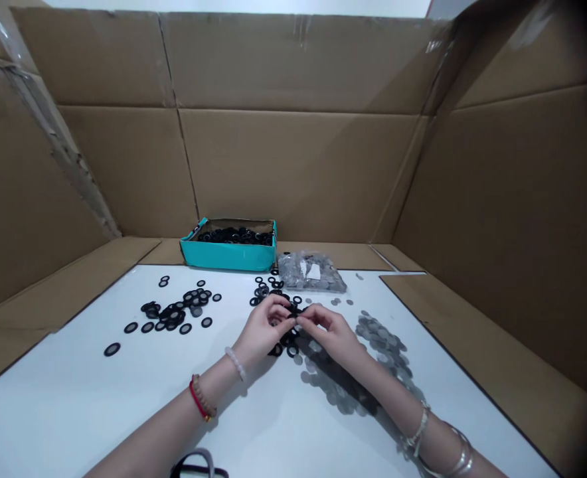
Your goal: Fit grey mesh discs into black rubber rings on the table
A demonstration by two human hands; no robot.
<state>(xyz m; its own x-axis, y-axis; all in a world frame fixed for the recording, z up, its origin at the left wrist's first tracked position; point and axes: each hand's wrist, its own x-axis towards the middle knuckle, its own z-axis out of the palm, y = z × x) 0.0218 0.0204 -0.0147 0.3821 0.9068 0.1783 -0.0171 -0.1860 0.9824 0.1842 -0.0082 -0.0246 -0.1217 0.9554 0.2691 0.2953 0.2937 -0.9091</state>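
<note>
My left hand (266, 328) and my right hand (332, 335) meet over the middle of the white table. The fingertips of both are pinched together around a small black ring (295, 309), partly hidden by the fingers. Whether a thin grey disc is also between my right fingertips, I cannot tell. Loose black rings (292, 351) lie beneath and behind my hands. Under and beside my right forearm are many thin grey discs (340, 398). Off to the left sits a scattered group of black rings with grey centres (186, 328).
At the back stands a turquoise box (228, 256) filled with black rings. Beside it lies a clear plastic bag (316, 272) of grey pieces. Cardboard walls (293, 172) surround the white table (139, 411) at the back and sides. A grey-and-black looped object (201, 455) is at the near edge.
</note>
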